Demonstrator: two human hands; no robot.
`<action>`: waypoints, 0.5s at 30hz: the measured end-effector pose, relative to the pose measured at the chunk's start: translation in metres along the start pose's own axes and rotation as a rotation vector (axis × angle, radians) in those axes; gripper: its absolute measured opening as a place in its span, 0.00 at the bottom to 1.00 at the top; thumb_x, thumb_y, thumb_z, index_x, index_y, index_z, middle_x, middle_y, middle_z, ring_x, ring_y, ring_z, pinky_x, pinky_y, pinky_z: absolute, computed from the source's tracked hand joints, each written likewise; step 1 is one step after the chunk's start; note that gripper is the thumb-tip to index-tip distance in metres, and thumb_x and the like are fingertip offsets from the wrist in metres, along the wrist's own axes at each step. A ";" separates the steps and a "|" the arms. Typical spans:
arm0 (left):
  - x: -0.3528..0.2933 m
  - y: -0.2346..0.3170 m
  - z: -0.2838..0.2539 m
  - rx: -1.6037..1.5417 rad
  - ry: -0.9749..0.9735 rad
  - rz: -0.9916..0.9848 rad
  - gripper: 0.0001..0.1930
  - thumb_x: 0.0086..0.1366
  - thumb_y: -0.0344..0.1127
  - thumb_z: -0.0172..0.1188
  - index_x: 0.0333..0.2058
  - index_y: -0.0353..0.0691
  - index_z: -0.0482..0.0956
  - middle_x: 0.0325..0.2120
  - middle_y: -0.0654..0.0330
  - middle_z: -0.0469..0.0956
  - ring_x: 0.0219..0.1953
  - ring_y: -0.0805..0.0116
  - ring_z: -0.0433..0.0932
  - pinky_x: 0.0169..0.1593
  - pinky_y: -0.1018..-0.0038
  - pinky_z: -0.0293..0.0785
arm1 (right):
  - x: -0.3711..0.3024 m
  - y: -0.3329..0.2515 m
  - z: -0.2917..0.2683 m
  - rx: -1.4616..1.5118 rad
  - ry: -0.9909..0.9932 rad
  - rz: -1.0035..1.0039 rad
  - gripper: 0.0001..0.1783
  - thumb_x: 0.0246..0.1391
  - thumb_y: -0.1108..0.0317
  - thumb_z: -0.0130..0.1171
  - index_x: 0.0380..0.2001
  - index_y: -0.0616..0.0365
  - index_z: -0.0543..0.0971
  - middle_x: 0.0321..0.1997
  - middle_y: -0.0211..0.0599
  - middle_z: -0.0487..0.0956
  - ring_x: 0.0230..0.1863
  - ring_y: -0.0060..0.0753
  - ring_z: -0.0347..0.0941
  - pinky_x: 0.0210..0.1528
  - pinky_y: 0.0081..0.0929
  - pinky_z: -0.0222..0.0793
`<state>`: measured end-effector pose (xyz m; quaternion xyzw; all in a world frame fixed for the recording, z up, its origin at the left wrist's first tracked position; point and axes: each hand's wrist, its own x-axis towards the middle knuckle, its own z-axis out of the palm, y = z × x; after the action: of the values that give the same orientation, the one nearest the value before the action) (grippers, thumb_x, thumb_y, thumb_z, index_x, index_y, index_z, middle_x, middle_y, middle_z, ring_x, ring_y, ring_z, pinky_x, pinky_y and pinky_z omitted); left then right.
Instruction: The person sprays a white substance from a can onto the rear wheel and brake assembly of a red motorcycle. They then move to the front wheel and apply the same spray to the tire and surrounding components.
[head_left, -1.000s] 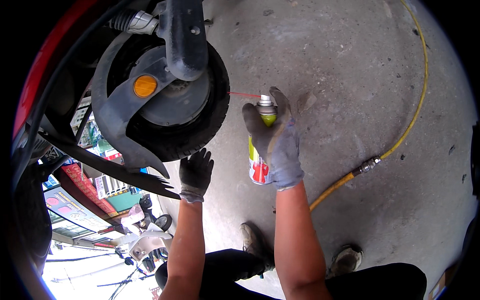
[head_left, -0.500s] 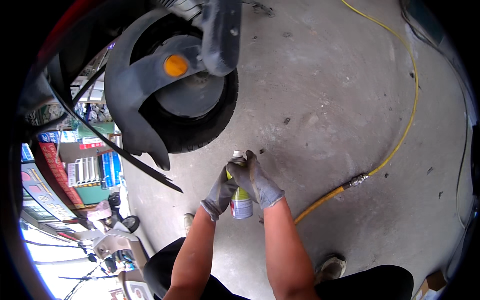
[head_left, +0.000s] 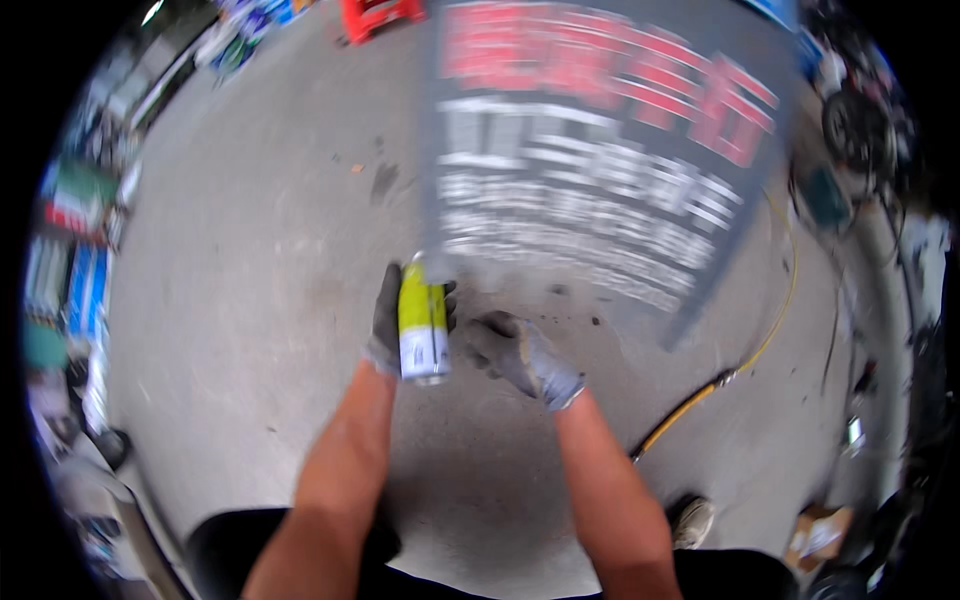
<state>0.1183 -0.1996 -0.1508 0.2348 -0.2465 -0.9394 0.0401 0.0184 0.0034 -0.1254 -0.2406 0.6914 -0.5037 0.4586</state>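
My left hand (head_left: 385,325), in a grey work glove, is wrapped round a spray can (head_left: 423,325) with a yellow-green upper part and a whitish lower part. The can is upright in the picture, its narrow top toward the far side. A short gap to the right of it is my gloved right hand (head_left: 510,350), touching nothing I can see. Its fingers are loosely bent and apart, though somewhat blurred. Both hands are over the grey concrete floor (head_left: 270,230).
A dark sign (head_left: 590,150) with red and white lettering, blurred, reaches down just beyond my hands. A yellow hose (head_left: 690,402) curves along the floor at right. Shelves of goods (head_left: 85,280) line the left; a red stool (head_left: 380,15) stands far off. A cardboard box (head_left: 820,535) lies at lower right.
The view has turned away from the wheel and fender, and the sign has come into it. My right hand has let go of the can and moved apart; my left keeps hold.
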 end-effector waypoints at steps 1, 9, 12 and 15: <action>0.020 0.016 -0.017 -0.013 -0.131 -0.043 0.35 0.69 0.70 0.52 0.53 0.41 0.77 0.40 0.53 0.83 0.37 0.57 0.84 0.42 0.62 0.86 | -0.001 -0.005 -0.004 -0.319 -0.049 0.042 0.27 0.68 0.47 0.53 0.51 0.62 0.80 0.47 0.56 0.84 0.47 0.55 0.82 0.50 0.44 0.75; 0.078 0.141 0.003 0.681 -0.321 -0.021 0.35 0.67 0.54 0.62 0.67 0.44 0.67 0.54 0.52 0.76 0.50 0.62 0.80 0.53 0.63 0.81 | -0.159 -0.026 -0.074 -1.247 -0.065 0.389 0.23 0.60 0.53 0.63 0.46 0.63 0.81 0.35 0.58 0.84 0.40 0.62 0.82 0.47 0.48 0.79; 0.076 0.133 -0.015 0.332 -0.434 -0.087 0.37 0.65 0.53 0.64 0.69 0.47 0.65 0.56 0.54 0.74 0.53 0.62 0.78 0.55 0.64 0.79 | -0.255 -0.060 -0.107 -1.258 0.108 0.744 0.21 0.62 0.54 0.62 0.46 0.61 0.81 0.33 0.52 0.84 0.36 0.52 0.83 0.40 0.42 0.79; 0.088 0.137 -0.008 0.866 -0.530 0.072 0.39 0.63 0.53 0.66 0.70 0.48 0.65 0.56 0.54 0.74 0.53 0.62 0.78 0.56 0.65 0.78 | -0.281 -0.043 -0.170 -1.326 -0.075 0.730 0.14 0.64 0.58 0.62 0.43 0.58 0.80 0.34 0.44 0.84 0.33 0.42 0.82 0.36 0.38 0.77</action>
<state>0.0379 -0.3401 -0.1279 -0.0254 -0.6231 -0.7763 -0.0924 -0.0061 0.2917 0.0369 -0.2387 0.8692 0.2101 0.3786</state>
